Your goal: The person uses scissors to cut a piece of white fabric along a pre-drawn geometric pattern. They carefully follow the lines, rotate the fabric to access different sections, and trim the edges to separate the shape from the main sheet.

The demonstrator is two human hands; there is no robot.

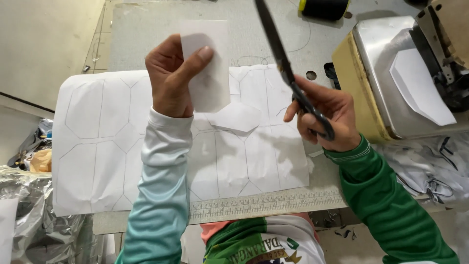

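My left hand (171,76) pinches a cut white paper piece (211,80) between thumb and fingers, holding it up above the table. My right hand (325,117) grips black scissors (283,63) by the handles, their closed blades pointing up and away to the left. Below both hands lies a large white paper sheet (97,142) drawn with pencil outlines of angular shapes. A second cut paper shape (237,117) rests on that sheet between my hands.
A clear ruler (268,203) lies along the table's near edge. A sewing machine (391,73) with a metal bed stands at the right, a white paper piece (420,85) on it. A black thread spool (322,7) sits at the back. Crumpled plastic (29,215) is at the left.
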